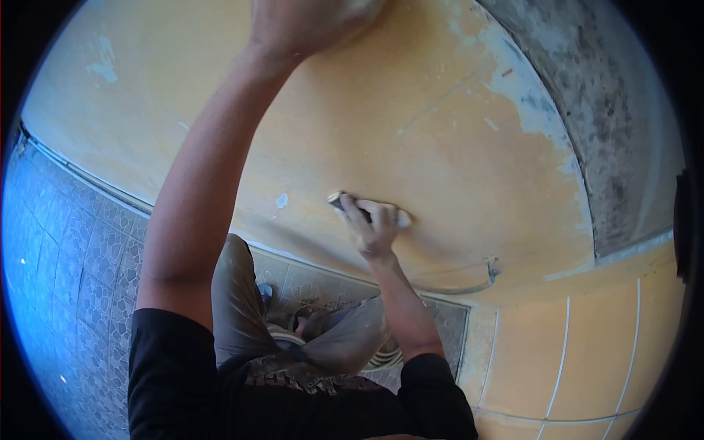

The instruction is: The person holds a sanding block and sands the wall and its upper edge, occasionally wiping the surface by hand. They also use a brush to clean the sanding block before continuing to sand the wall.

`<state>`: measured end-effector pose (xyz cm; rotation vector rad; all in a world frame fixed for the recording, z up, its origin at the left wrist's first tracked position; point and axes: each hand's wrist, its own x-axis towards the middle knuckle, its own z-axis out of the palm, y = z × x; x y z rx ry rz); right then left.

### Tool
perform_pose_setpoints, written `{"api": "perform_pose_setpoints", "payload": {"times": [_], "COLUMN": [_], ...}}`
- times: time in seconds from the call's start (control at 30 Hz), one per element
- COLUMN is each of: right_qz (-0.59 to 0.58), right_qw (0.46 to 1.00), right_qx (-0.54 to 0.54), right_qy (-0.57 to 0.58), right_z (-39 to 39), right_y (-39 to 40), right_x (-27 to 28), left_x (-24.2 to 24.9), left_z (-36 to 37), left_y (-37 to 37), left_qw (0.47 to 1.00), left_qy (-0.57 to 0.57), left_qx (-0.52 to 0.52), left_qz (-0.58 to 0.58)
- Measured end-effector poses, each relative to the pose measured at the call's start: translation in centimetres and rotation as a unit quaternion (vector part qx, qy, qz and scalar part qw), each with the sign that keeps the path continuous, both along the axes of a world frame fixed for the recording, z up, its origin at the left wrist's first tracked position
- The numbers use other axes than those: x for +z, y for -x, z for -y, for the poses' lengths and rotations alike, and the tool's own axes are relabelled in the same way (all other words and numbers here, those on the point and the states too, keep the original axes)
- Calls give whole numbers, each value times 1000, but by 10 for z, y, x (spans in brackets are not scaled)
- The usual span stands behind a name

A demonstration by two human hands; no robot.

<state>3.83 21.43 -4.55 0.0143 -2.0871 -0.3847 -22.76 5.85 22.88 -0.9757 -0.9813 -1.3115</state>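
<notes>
A yellow-painted wall with worn pale patches fills the area in front of me. My right hand is low on the wall, its fingers wrapped around a short dark block with a pale end, which looks like a sanding block held against the paint. Above, my left hand reaches up along the wall with the arm stretched out; its fingers are cut off by the top edge and blurred. A small white chipped spot shows on the wall to the left of my right hand.
A tap juts from the wall low on the right. Coiled hose lies on the floor beside my legs. Patterned paving stretches to the left. Bare grey, stained wall borders the paint at upper right, above yellow tiles.
</notes>
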Motion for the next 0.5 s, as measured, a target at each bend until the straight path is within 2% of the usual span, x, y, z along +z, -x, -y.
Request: {"api": "perform_pose_setpoints", "payload": {"times": [0.03, 0.07, 0.1, 0.13, 0.2, 0.27, 0.3, 0.33, 0.37, 0.43, 0.5], "right_qz": [-33, -84, -193, -291, -333, -393, -357, -282, -24, -18, -34], "right_qw": [999, 994, 979, 956, 929, 905, 931, 959, 981, 998, 993], "right_qx": [-18, -44, -61, -33, -122, -42, -25, -39, 33, -18, 55], "right_qy": [-10, 57, -33, -7, 111, 157, 63, 6, 188, -64, 102], "right_z": [-10, -59, -17, -19, -8, -8, -14, 4, -17, 31, 5], "right_y": [-3, -10, 3, 11, 3, 25, 37, 42, 28, 16, 10], "right_x": [13, 9, 109, 159, 221, 202, 163, 123, 23, 39, 35], "left_x": [0, -3, -3, -2, -1, -2, -3, -1, 0, -1, 0], "left_z": [0, 3, 7, 10, 12, 11, 11, 11, 10, 7, 7], "left_y": [4, 1, -3, -6, -13, -14, -14, -12, -9, -3, 0], "left_qw": [997, 998, 1000, 999, 998, 997, 997, 997, 997, 1000, 1000], "left_qy": [-11, -9, 6, 19, 25, 34, 36, 37, 38, 15, 11], "left_qx": [-68, -68, -15, 36, 50, 65, 59, 56, 57, 1, -9], "left_qz": [-21, -16, 1, 15, 21, 28, 29, 27, 21, -8, -9]}}
